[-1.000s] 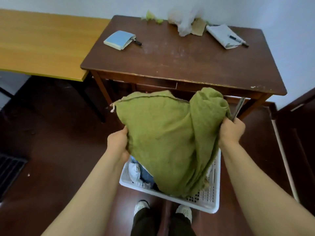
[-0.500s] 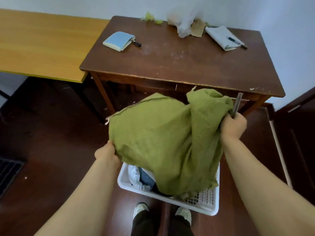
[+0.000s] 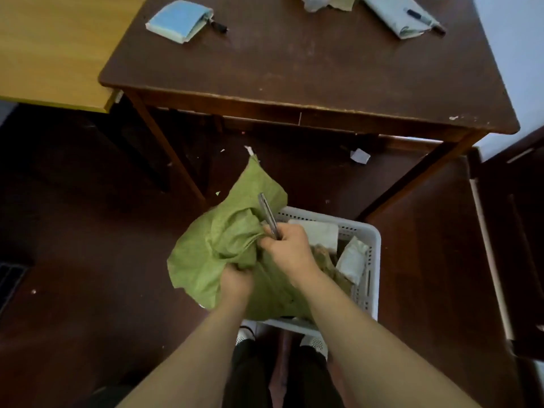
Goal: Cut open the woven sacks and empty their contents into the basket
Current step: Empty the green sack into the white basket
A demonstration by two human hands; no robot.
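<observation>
A crumpled green woven sack (image 3: 212, 248) hangs over the left half of a white perforated plastic basket (image 3: 374, 234) on a dark floor, one corner of the sack pointing up towards the table ahead. The person's left hand (image 3: 235, 282) clutches a fold at the sack's lower edge, fingers curled into the fabric. The right hand (image 3: 290, 250) is closed round a slim metal blade (image 3: 266, 212), whose tip points up and away, and the same hand bunches a gather of the sack at its fingertips. The two hands sit close together, just above the basket.

Inside the basket, right of the sack, lie a flat white packet (image 3: 319, 234), a second white packet (image 3: 351, 259) propped against the wall, and some brownish material between them. The person's pale shoes (image 3: 316, 343) show just below the basket's near rim.

Beyond stands a scuffed dark wooden table (image 3: 309, 72) bearing a blue notebook (image 3: 178, 20) with a pen (image 3: 219, 25) beside it, and a folded paper (image 3: 394, 16) with a marker (image 3: 421, 17) lying on it. A yellow tabletop (image 3: 53, 45) adjoins it on the left. A paper scrap (image 3: 359, 156) lies on the floor under the table.
</observation>
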